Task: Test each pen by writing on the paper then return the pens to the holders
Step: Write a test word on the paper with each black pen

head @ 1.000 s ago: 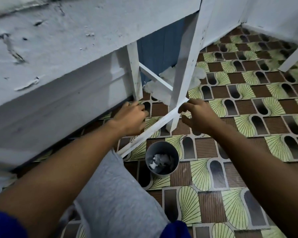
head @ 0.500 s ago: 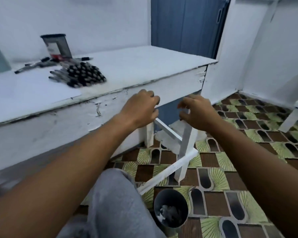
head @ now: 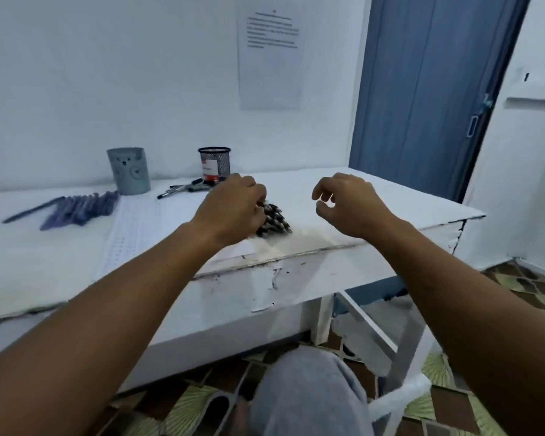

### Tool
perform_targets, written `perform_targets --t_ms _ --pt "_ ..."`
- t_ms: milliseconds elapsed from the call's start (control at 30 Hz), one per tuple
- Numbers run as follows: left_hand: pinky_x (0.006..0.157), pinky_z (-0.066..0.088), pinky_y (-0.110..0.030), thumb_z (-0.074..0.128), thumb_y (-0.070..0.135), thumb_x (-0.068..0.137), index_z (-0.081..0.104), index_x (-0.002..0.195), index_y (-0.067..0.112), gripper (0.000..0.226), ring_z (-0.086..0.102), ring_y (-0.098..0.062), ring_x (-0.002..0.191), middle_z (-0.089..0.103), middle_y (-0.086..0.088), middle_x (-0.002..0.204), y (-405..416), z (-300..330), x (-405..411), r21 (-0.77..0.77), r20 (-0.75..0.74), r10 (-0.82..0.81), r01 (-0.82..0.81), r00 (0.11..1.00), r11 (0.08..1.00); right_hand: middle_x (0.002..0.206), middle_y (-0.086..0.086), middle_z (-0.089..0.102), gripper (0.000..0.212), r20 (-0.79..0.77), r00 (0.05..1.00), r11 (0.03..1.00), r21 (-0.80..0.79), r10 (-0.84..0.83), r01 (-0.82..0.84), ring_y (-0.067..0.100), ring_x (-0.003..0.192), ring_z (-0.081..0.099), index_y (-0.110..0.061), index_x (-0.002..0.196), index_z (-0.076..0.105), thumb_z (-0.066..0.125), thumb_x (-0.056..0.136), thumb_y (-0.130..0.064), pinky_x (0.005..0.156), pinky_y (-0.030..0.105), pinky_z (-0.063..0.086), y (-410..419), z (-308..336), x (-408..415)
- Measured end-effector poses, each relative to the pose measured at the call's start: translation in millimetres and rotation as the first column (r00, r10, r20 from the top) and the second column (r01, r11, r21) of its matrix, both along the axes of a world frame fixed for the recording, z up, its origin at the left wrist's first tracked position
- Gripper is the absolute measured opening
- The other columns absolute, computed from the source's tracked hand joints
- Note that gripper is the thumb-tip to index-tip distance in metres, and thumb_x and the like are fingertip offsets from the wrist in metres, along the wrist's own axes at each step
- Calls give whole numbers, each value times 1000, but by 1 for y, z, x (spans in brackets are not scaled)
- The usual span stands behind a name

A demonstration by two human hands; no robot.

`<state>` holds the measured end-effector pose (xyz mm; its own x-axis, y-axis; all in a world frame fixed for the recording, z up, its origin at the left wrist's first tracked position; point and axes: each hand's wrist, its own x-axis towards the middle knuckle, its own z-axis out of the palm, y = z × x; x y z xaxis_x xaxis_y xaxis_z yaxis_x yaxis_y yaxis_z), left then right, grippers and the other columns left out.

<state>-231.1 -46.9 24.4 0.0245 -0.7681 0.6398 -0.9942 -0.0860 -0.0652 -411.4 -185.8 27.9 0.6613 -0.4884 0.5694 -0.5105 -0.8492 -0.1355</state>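
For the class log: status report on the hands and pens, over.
Left hand on black pen pile, grip unclear. Right hand loosely curled, empty. Nothing blocking.

A plain room in a home or small office, set up as a writing desk: a worn white-painted wooden table [head: 312, 278] against a bare white wall [head: 107, 73], a printed notice [head: 269, 55] taped up, a blue folding door [head: 428, 89], patterned vinyl flooring [head: 535, 287], and pen holders [head: 129, 171] beside loose pens [head: 76, 209].
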Motion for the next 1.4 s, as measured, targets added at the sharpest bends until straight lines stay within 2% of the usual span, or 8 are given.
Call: perform_targets --t_ms 400,500,600,700,833,1000,1233,1400 --pt "84 44 -36 58 24 91 66 109 13 23 53 -23 102 65 -3 103 49 -1 128 62 -111 290 -284 951 957 105 -1 62 18 -111 989 992 97 96 -85 21 104 55 -23 107 65 60 90 -23 96 43 44 -13 24 137" --pt "82 44 -35 58 25 91 65 109 14 22 51 -21 100 61 -1 101 52 -9 161 107 -176 336 -321 925 941 103 -1 62 20 -161 982 989 119 102 -83 24 106 55 -23 108 64 60 89 -22 97 46 45 -27 27 172" --pt "77 39 -31 56 26 92 63 108 17 20 47 -15 93 57 3 97 54 -16 189 151 -215 380 -354 900 923 105 1 64 13 -185 979 987 147 88 -61 27 106 57 -29 99 60 60 88 -21 98 45 45 -43 28 200" --pt "74 37 -28 57 24 90 65 105 17 18 50 -14 86 62 3 94 55 -20 211 145 -246 395 -370 885 918 111 5 64 13 -237 968 989 137 83 -51 27 103 59 -30 94 56 56 88 -19 96 43 48 -55 28 227" --pt "71 40 -27 57 25 89 68 101 21 17 55 -11 79 64 7 85 58 -28 227 184 -248 395 -358 885 916 115 12 64 23 -451 890 995 89 70 -34 29 102 61 -6 115 61 49 95 -9 88 38 51 -63 23 263" --pt "81 51 -33 60 22 87 71 102 18 18 61 -14 83 70 1 91 58 -30 232 198 -246 339 -295 908 935 127 14 60 31 -595 803 999 39 27 -5 29 114 59 -4 128 56 47 100 -11 91 33 49 -61 16 296" --pt "79 50 -33 62 22 85 73 94 18 14 60 -14 81 69 3 87 55 -31 237 191 -249 308 -265 918 945 126 13 60 34 -657 753 1000 -19 -31 25 30 111 58 -8 129 56 58 96 -13 94 41 51 -69 4 319" --pt "78 49 -31 62 25 86 73 94 20 14 58 -13 81 66 5 87 56 -32 237 202 -248 302 -256 920 945 127 12 57 36 -649 758 998 -60 -64 33 31 111 58 -11 131 54 54 95 -11 95 45 51 -71 7 326"
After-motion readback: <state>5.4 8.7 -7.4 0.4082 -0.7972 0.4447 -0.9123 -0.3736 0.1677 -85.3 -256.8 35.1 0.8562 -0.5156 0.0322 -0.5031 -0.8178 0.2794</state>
